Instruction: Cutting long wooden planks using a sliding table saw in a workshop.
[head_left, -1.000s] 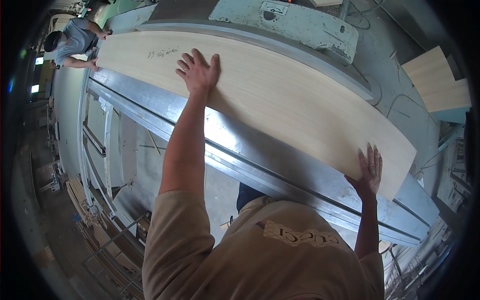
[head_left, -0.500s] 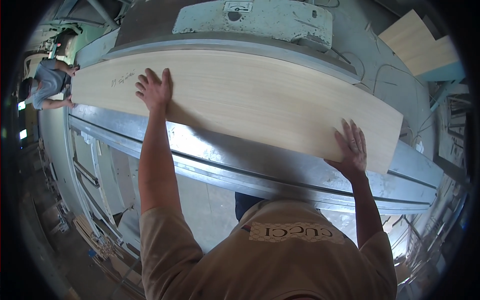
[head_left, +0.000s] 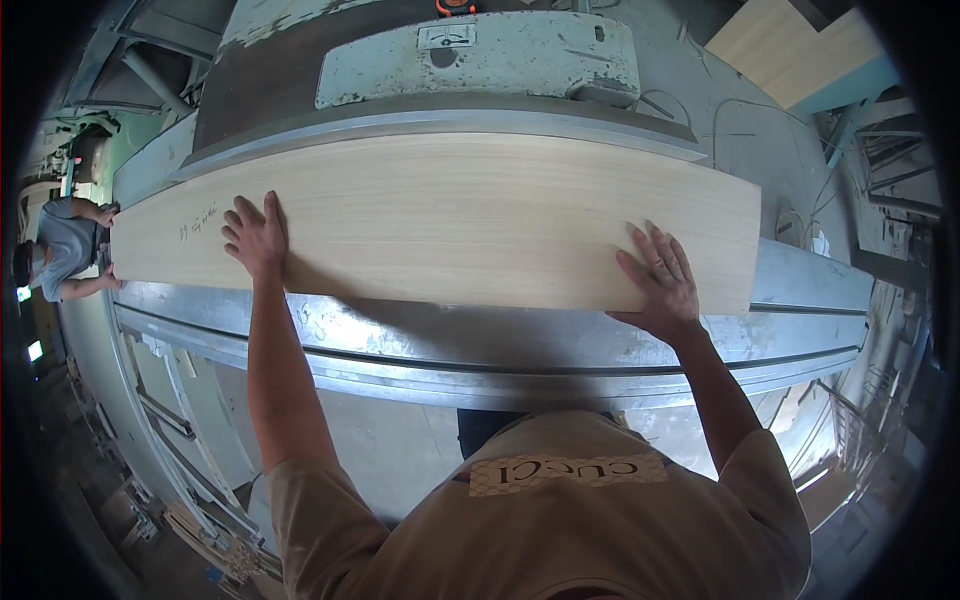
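A long pale wooden board (head_left: 460, 220) lies flat on the grey metal bed (head_left: 480, 345) of a big machine. My left hand (head_left: 256, 234) presses flat on the board's left part, fingers spread, near some pencil marks. My right hand (head_left: 660, 278) lies flat on the board's near edge toward its right end. Neither hand grips anything. At the far left another person (head_left: 62, 258) in a grey shirt has both hands at the board's far end.
A pale green machine housing (head_left: 480, 60) rises just behind the board. More pale boards (head_left: 795, 45) are stacked at the upper right. Metal rails and frame parts (head_left: 170, 420) run below the bed on the left.
The view has swung so the board now lies level across the picture. Both my hands stay flat on it, and the person at the far end appears lower at the left.
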